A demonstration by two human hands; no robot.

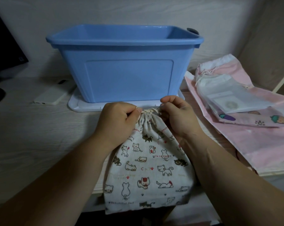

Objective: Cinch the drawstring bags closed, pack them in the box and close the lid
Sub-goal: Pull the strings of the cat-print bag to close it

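A pale wood-grain table stands against a white wall in dim light. The cat-print bag lies at its front edge, bottom hanging over. The left hand and right hand pinch the drawstring, each grip clamped on it. Behind sits the blue box on a white lid, with pink bags piled to the right.

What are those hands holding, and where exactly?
The left hand and right hand each pinch the drawstring at the gathered neck of the cat-print bag.
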